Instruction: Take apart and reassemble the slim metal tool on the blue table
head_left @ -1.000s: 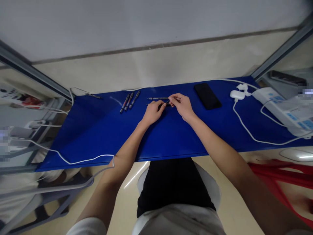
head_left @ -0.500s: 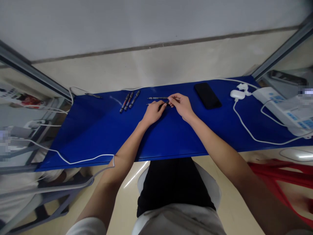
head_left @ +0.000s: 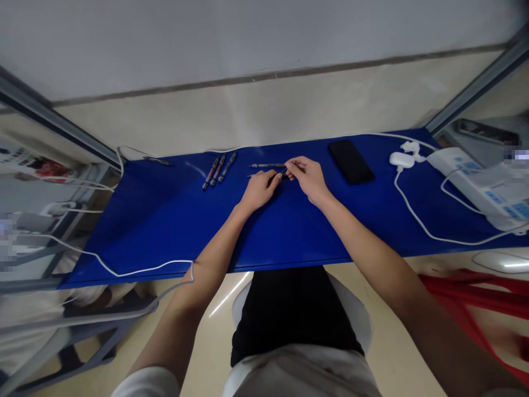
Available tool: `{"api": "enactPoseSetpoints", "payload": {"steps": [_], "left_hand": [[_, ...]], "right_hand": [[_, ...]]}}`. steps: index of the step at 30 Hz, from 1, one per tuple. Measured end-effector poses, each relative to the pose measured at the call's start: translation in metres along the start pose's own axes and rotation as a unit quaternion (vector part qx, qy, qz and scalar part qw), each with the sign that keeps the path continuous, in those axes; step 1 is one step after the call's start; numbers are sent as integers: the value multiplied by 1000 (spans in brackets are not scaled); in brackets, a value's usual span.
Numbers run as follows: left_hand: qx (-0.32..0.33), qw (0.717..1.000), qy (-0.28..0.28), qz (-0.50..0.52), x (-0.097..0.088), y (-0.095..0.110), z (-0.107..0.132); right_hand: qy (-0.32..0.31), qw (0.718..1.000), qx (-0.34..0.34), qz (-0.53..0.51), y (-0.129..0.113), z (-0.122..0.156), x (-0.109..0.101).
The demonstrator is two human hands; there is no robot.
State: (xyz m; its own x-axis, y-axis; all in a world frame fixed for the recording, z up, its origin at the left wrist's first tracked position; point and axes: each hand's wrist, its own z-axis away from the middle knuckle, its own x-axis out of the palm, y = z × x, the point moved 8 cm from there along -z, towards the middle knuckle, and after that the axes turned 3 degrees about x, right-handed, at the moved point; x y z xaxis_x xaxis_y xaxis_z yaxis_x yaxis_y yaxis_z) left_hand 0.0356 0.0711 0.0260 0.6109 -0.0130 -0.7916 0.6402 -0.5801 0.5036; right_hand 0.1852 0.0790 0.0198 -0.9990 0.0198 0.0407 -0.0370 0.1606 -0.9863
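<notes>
Over the blue table, my left hand (head_left: 258,191) is closed on a dark pen (head_left: 284,172), most of which its fingers hide. My right hand (head_left: 308,177) pinches the right end of that pen, and the fingertips of both hands nearly meet there. Just behind the left fingers lies a slim pen (head_left: 264,165), its right end close to my right fingertips. A thin tip also pokes out left of my left hand; I cannot tell which pen it belongs to. Three thicker pens (head_left: 218,171) lie side by side to the left.
A black phone (head_left: 351,161) lies right of my hands. Beyond it are a white charger case (head_left: 401,160) with a cable and a white power strip (head_left: 475,184). Another pen (head_left: 157,161) lies at the far left. A white cable (head_left: 140,271) crosses the front left edge near my forearm.
Both hands stay in nearly the same place, the right fingers shifting only slightly at the pen. The other pens and the phone have not moved.
</notes>
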Motion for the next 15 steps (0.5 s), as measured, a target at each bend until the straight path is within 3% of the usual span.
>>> {"api": "enactPoseSetpoints", "payload": {"steps": [15], "left_hand": [[-8, 1000, -10, -18, 1, 2, -1]], "right_hand": [[-2, 1000, -1, -6, 1, 0, 0]]}}
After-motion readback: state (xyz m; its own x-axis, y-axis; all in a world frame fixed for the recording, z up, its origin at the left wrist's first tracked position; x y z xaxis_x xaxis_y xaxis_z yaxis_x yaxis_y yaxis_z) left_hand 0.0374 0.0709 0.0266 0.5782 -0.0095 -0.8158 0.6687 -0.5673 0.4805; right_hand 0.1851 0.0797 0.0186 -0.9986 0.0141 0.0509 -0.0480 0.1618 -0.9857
